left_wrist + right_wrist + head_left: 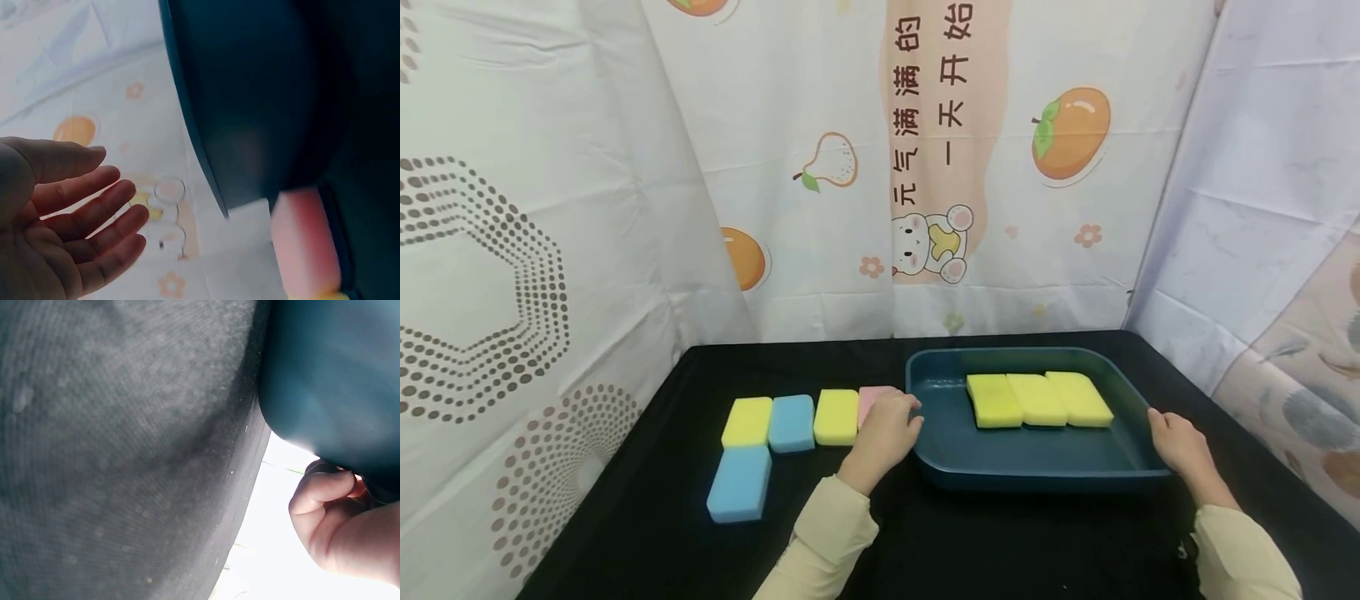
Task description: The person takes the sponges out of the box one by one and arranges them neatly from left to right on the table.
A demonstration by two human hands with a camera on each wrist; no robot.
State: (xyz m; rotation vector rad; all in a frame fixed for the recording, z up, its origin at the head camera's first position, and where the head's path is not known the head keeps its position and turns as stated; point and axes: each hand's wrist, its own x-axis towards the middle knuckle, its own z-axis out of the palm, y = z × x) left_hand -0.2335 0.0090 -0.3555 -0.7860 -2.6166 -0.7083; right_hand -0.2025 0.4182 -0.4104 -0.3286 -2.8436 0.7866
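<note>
A dark teal tray (1037,458) rests on the black table, holding three yellow sponges (992,400) side by side. My right hand (1180,446) grips the tray's right rim; in the right wrist view its fingers (319,490) curl at the edge. Beside the left rim is my left hand (883,437), its fingers apart and loosely bent with nothing in them, as the left wrist view shows. It partly covers a pink sponge (868,402). A yellow sponge (835,417), a blue sponge (792,423) and another yellow sponge (747,422) continue that row leftward.
Another blue sponge (739,485) lies in front of the leftmost yellow one. The black-covered table (647,517) meets a printed white curtain (820,250) behind, with more curtains at both sides.
</note>
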